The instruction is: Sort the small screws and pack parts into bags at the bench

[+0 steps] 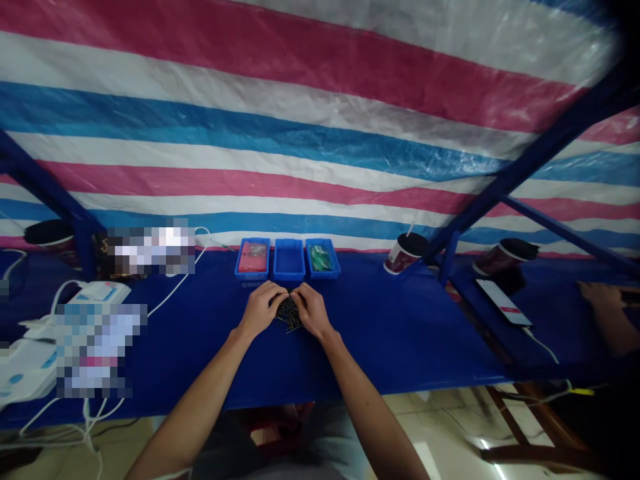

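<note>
My left hand (261,308) and my right hand (311,310) meet over a small pile of thin, dark, stick-like pieces (289,317) on the blue table. The fingers of both hands are bent and pinched together at the pile's far edge. Whatever lies between the fingertips is too small to make out. Just beyond the hands stand three blue bins side by side. A left bin (253,276) holds red or pink packets (252,257), and a right bin (325,274) holds green pieces (320,258). Nothing shows inside the middle bin (289,259).
A lidded cup (404,253) with a straw stands at the back right. White power strips (30,367) and cables lie at the left. Beyond a blue frame post (449,259) are a phone (503,303), another cup (505,257) and another person's hand (603,297).
</note>
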Tool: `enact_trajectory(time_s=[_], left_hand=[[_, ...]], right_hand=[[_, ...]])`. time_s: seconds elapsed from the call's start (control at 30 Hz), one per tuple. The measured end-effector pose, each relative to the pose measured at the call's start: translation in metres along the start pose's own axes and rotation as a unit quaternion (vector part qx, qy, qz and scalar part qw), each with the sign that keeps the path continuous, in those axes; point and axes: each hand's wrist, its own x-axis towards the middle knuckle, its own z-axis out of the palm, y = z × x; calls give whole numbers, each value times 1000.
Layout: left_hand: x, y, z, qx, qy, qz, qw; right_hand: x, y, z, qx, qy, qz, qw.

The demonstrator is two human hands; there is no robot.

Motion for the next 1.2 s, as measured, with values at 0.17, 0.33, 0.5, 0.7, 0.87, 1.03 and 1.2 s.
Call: enact_trajectory(time_s=[0.17,0.33,0.5,0.7,0.87,1.03,1.2], left_hand=[[1,2,-2,-3,4,4,1000],[1,0,-2,-4,4,13,1000],[1,0,-3,0,-1,9,1000],[0,2,-5,14,-9,1,1000],[1,7,-6,12,-22,-13,1000],[0,4,-9,11,0,-49,999],[0,-6,-14,5,109,-115,987]], right_hand=[[1,-2,0,2,1,7,1000],[2,2,1,-7,-3,27,1000],[2,3,-1,2,5,41,999],[3,0,-7,36,12,30,999],[4,0,-7,48,20,25,998],[2,0,-10,66,56,25,996],[11,0,-20,56,115,32,991]])
